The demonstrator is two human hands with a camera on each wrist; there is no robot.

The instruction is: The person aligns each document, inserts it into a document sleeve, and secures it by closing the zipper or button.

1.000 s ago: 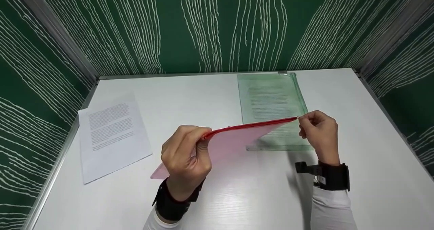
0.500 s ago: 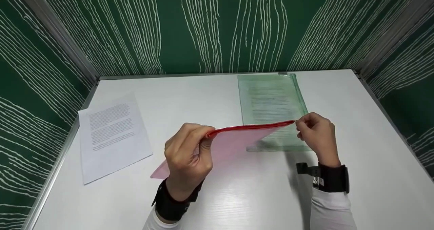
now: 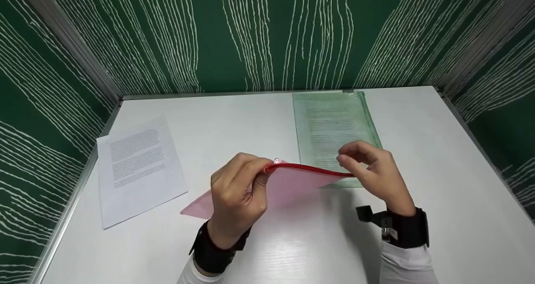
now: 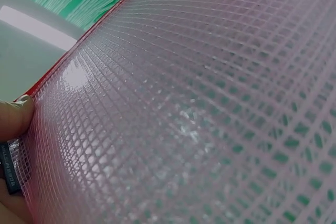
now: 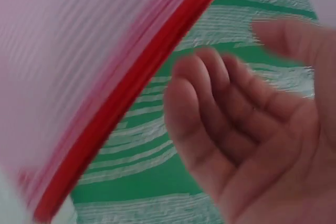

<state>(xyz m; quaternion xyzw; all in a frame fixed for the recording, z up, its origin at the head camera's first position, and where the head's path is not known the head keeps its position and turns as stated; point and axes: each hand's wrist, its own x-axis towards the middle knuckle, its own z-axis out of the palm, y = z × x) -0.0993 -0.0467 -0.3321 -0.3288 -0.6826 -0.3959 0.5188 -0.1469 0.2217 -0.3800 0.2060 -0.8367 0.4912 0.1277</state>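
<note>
Fingers of the left hand (image 3: 238, 188) pinch the left end of the red zip (image 3: 313, 169) on a pink pouch (image 3: 296, 188). Fingers of the right hand (image 3: 374, 171) are loosely bent, with the thumb apart from them in the right wrist view, and hold nothing. The pouch extends leftward from the right hand, its zip passing just beside the fingertips without touching them; the left hand, in contact, is nearer. The zip runs left to right, its right end pointing toward the right hand and slightly near. The pouch is raised along this edge, and a corner shows left of the left hand; foreshortening hides which side is longer. Beyond, on the white surface (image 3: 292, 250), a green pouch (image 3: 334, 125) lies far right, lengthwise near to far, and printed paper (image 3: 138, 171) lies left.
</note>
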